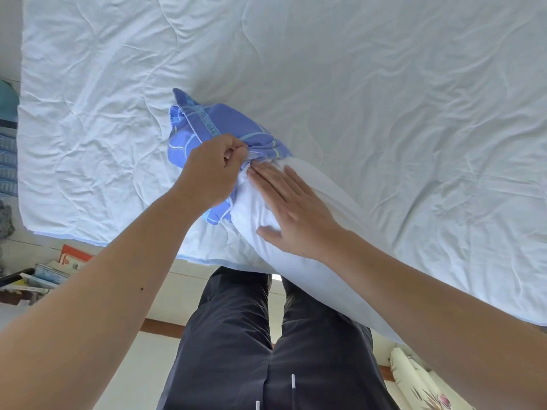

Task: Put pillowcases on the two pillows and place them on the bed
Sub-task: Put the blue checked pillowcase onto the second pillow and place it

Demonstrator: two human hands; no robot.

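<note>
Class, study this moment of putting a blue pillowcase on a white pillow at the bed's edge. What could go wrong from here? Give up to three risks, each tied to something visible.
1. The pillowcase is bunched over only the pillow's far end, pinched by the left hand; it may slip off.
2. The pillow overhangs the bed edge, so it might slide floorward.
3. The right hand lies flat, gripping nothing, so the pillow could shift.

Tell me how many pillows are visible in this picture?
1. The white pillow lies at the bed's near edge, under the right hand. The second pillow is not in view.
</note>
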